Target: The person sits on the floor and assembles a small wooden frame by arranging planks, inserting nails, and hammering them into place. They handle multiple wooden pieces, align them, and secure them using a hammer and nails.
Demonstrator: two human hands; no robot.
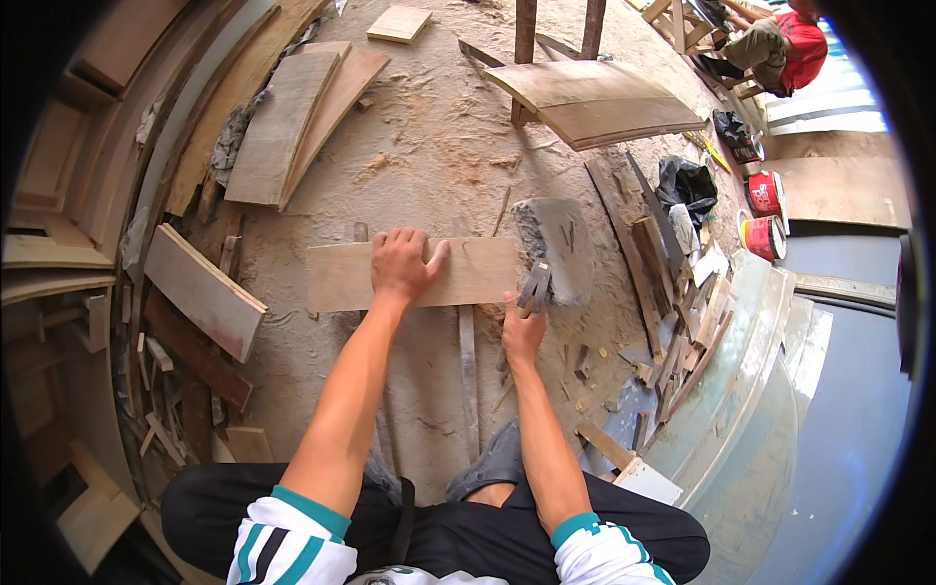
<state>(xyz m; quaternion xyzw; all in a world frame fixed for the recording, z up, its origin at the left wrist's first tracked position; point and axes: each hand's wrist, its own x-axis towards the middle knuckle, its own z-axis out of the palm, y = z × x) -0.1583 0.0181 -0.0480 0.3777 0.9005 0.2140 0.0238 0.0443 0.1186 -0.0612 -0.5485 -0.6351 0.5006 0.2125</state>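
A pale, rectangular wooden board (336, 278) lies crosswise in front of me on narrow strips (469, 366). My left hand (405, 265) presses on its middle, fingers over the far edge and thumb spread to the right. At the board's right end, my right hand (524, 330) is closed around a hammer (535, 283), its metal head pointing away from me; the handle is mostly hidden by the hand. Just beyond the hammer rests a rough grey block (567, 239) with a few thin, dark nail-like pieces on top.
Wooden panels (283, 127) lean at the far left, and another board (205, 292) lies nearer. A curved panel (595, 97) stands ahead beside wooden legs. Scrap wood (673, 341), red buckets (765, 237) and glass sheets (751, 419) line the right. A person in red (801, 54) sits far right.
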